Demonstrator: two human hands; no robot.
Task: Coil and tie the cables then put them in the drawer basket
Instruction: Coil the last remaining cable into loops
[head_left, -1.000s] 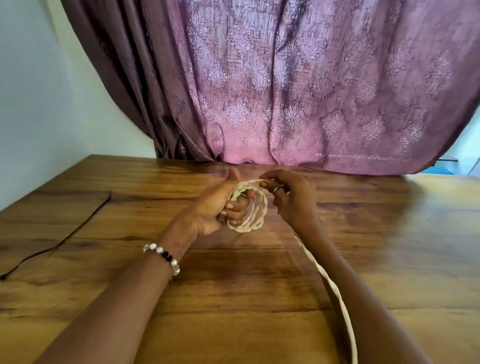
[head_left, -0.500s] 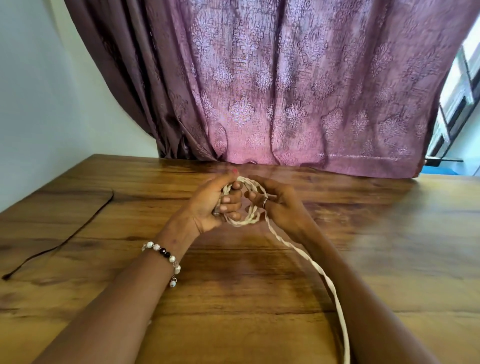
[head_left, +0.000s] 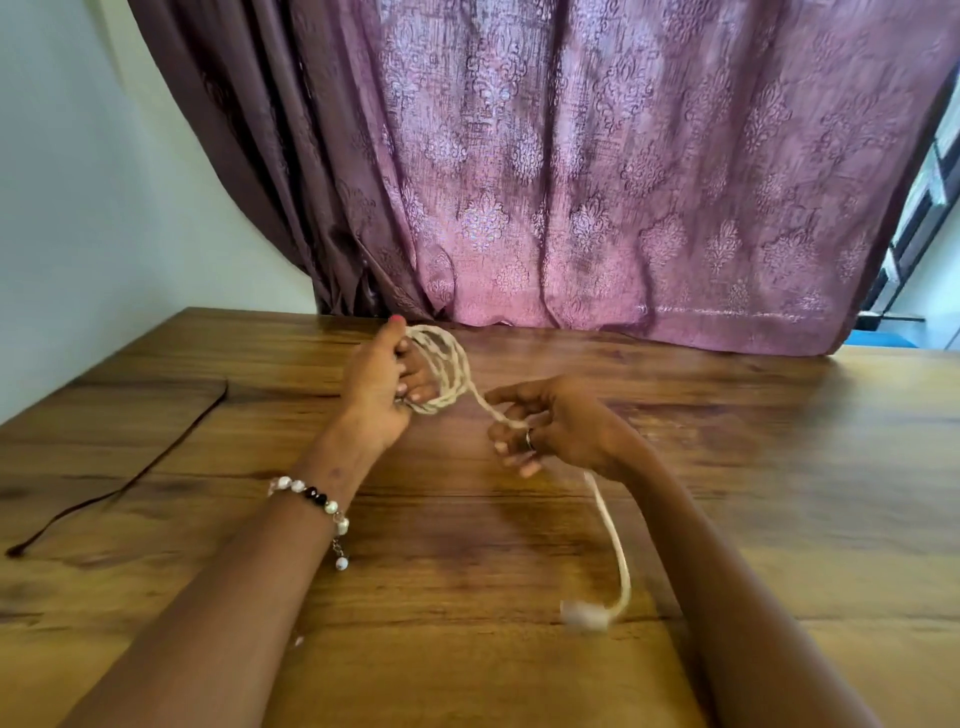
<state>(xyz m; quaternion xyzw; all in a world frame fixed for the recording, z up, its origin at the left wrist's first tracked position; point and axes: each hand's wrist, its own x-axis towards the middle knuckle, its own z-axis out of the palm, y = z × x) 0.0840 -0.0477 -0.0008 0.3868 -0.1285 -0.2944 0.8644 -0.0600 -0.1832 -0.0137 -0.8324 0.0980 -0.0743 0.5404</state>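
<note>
A cream twisted cable (head_left: 451, 364) is wound in several loops around the fingers of my left hand (head_left: 382, 387), which grips the coil above the wooden table (head_left: 779, 467). From the coil a strand runs down and right through my right hand (head_left: 556, 426), whose curled fingers hold it. The loose tail hangs past my right wrist and ends in a blurred white plug (head_left: 584, 618) near the table's front. A thin black cable (head_left: 135, 478) lies uncoiled on the left part of the table. No drawer basket is in view.
A mauve patterned curtain (head_left: 571, 182) hangs behind the table's far edge. A pale wall stands at the left. A window frame shows at the far right.
My right hand has pulled away from the coil, down and to the right, drawing a strand out. The cable's plug end has come into view near the front of the table.
</note>
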